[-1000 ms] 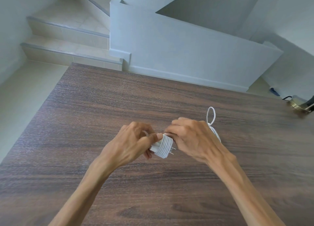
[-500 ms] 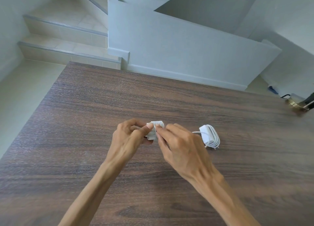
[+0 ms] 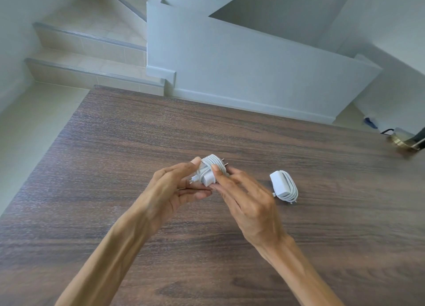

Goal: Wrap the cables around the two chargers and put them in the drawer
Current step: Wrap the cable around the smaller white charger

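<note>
A dark wood counter (image 3: pixel 138 144) is standing by tiled stairs (image 3: pixel 87 52); both hands, left hand (image 3: pixel 170 190) and right hand (image 3: pixel 248 202), are grasping one wrapped charger (image 3: pixel 210 171) with pinching fingers, the other charger (image 3: pixel 284 187) lying just beside them

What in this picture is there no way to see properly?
- Held charger: head view; the left hand and right hand cover its underside, so the cable end's tuck is hidden.
- Drawer: nowhere in the head view.
- Brass-coloured object: cut off by the right edge.
- Charger on the table: its plug prongs face away.
</note>
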